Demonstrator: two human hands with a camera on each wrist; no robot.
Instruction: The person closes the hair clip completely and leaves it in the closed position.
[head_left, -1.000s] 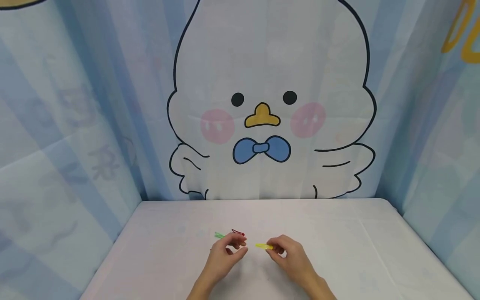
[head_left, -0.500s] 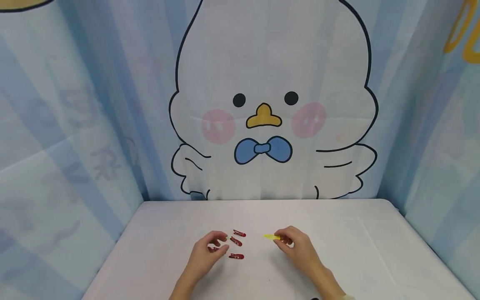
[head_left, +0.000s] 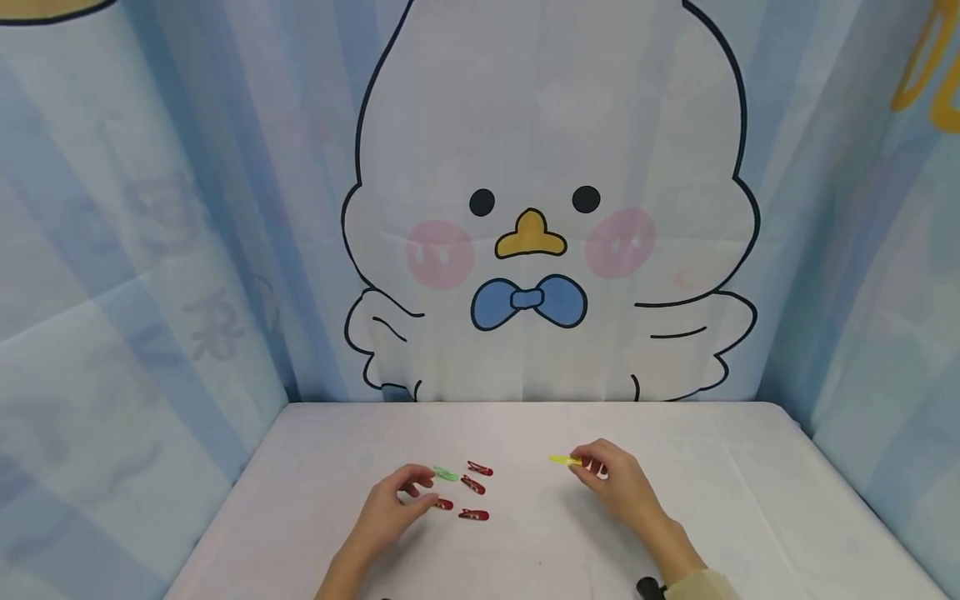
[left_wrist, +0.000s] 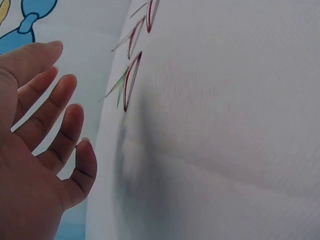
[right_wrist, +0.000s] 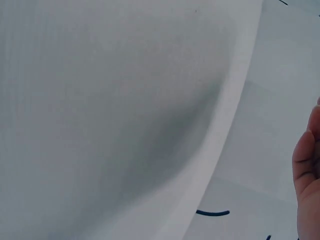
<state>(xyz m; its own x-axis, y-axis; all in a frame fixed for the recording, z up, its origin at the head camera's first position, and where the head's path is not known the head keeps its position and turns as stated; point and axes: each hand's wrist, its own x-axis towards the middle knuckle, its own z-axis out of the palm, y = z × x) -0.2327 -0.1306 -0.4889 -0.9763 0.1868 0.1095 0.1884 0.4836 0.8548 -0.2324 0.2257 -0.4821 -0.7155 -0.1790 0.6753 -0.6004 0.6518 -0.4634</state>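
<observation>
My right hand (head_left: 619, 483) pinches a yellow hair clip (head_left: 561, 459) between thumb and fingers, raised over the right part of the table. My left hand (head_left: 390, 510) hovers with loosely bent fingers and holds nothing, beside a green hair clip (head_left: 446, 474). Several red hair clips (head_left: 473, 515) lie near the green one, one of them partly behind the left thumb. In the left wrist view, a red clip (left_wrist: 132, 80) stands out from the table with the green clip behind it. Only an edge of my right hand (right_wrist: 307, 165) shows in the right wrist view; its clip is out of sight there.
A white cloth covers the table (head_left: 750, 500). Behind it hangs a blue and white curtain (head_left: 525, 350) with a cartoon duck, and more curtain flanks both sides. A small black object (head_left: 649, 588) sits beside the right sleeve (head_left: 701, 585).
My left hand has moved left, uncovering several red clips, and the green clip now lies free of its fingers. My right hand has carried the yellow clip right and farther back.
</observation>
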